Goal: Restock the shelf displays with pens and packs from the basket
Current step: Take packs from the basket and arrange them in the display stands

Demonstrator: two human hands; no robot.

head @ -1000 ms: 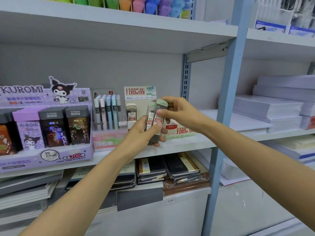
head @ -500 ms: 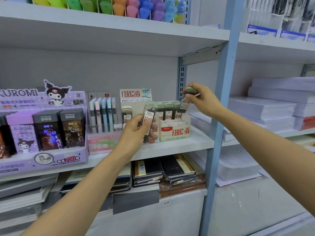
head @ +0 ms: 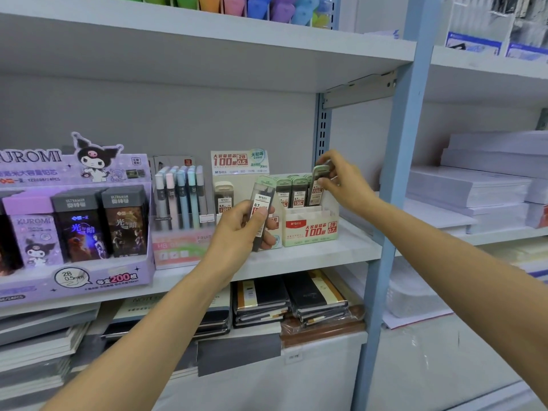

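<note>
The right hand (head: 347, 185) pinches a lead case (head: 316, 188) by its cap, above the display box (head: 311, 231) at its back right corner. The left hand (head: 237, 232) grips a second lead case (head: 261, 213) in front of the box's left end. Both look light, stiff and slick, so they are best held by the flat sides.

Worn on the head, facing forward and slightly down, almost square onto the middle shelf (head: 341, 252). Set near, close enough for the left hand (head: 237, 229) and right hand (head: 350, 185) to reach it. Wide-angle, taking in the blue upright (head: 400, 173) right of centre.
</note>
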